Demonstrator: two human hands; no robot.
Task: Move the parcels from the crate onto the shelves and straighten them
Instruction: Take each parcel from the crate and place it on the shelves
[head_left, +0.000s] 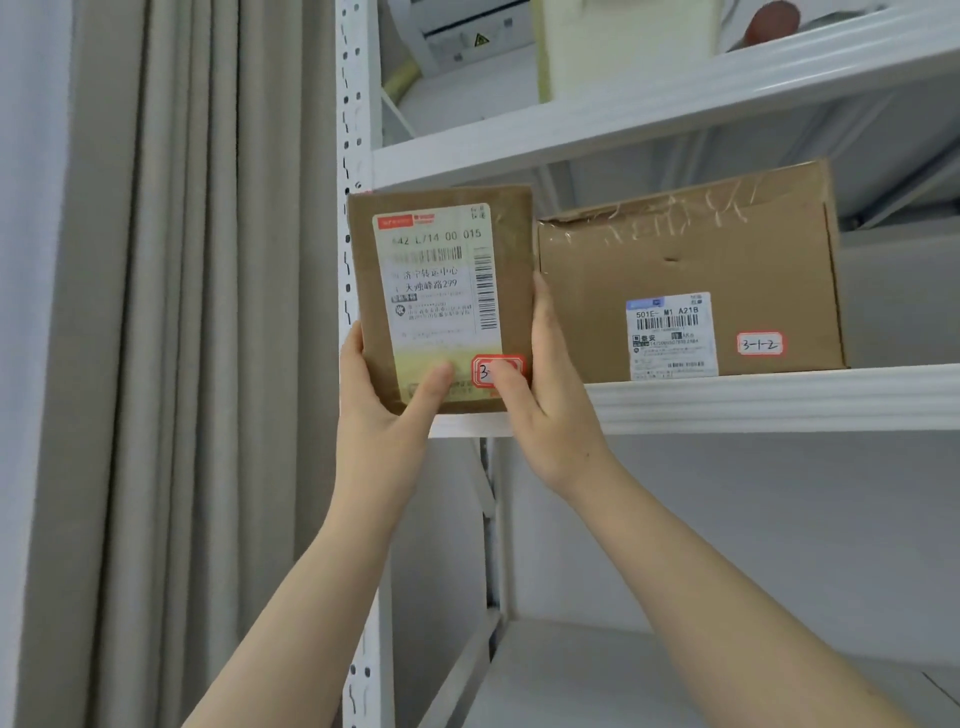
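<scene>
Parcel (441, 301) of brown card is held upright at the left end of the middle shelf (779, 400), left hand (384, 410) gripping its left edge, right hand (545, 415) its right edge, thumbs across its front. A larger box (691, 270) sits just beside it.

A small parcel (441, 296) stands at the shelf's (753, 397) left end, just beside a larger parcel (685, 291).

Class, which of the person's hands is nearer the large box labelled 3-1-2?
Right. The right hand grips the small parcel by its right edge, just beside the large box; the left hand holds the parcel's far left edge.
</scene>
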